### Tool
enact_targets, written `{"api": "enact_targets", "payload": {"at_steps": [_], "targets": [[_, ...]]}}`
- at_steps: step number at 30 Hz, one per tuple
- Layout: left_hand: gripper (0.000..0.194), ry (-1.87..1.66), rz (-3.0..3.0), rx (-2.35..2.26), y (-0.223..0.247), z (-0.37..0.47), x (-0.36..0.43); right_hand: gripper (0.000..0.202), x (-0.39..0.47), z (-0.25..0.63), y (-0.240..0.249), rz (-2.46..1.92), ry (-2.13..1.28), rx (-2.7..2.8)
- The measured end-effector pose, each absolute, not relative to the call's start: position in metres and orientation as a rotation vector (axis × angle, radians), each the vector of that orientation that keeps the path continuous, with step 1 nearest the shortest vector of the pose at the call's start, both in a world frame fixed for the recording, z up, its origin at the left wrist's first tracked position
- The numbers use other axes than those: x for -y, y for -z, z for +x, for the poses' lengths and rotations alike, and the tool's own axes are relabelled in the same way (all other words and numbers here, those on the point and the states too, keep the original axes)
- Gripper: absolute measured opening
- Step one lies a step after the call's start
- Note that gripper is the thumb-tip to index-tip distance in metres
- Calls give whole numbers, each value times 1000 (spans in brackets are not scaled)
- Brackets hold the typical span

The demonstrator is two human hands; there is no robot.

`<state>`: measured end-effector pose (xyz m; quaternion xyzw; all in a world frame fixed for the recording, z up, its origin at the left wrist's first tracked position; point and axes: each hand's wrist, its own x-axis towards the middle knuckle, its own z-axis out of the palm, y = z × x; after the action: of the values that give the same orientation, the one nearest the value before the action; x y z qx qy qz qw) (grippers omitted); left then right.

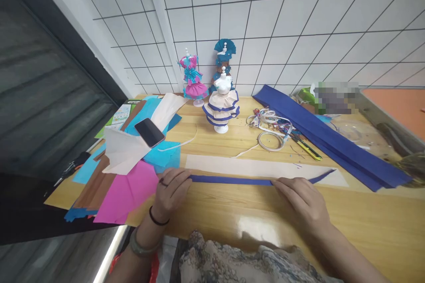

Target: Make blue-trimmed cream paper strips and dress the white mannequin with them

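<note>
At the wooden table [215,212], in the head view, a person held a narrow blue strip [230,180] straight along the near edge of a long piece of cream paper [229,165]. The fingers of the left hand [173,188] were pressed together on the strip's left end; those of the right hand [300,196], bunched close, pinched it further along. Whether the blue overlapped the cream or only lay beside it, I could not tell. Between the hands it looked lined up, I judged; past the right hand its end slanted across the cream, not yet in line. Behind, a small white dress stand [223,84] already wore cream ruffles [221,102] edged in blue. A wide blue sheet [318,137] lay to the right.
</note>
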<state>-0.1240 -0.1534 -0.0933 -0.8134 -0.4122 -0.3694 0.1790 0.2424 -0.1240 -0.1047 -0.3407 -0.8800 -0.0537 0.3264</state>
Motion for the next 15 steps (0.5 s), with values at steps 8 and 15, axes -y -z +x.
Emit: {"api": "enact_targets", "payload": {"at_steps": [8,15], "targets": [[23,1012,-2178,1042,79,-110,154,38,122,260,105,-955,320,2185],[21,972,-2246,897,62,-86,138,40,125,280,89,-1010,526,2096]]}}
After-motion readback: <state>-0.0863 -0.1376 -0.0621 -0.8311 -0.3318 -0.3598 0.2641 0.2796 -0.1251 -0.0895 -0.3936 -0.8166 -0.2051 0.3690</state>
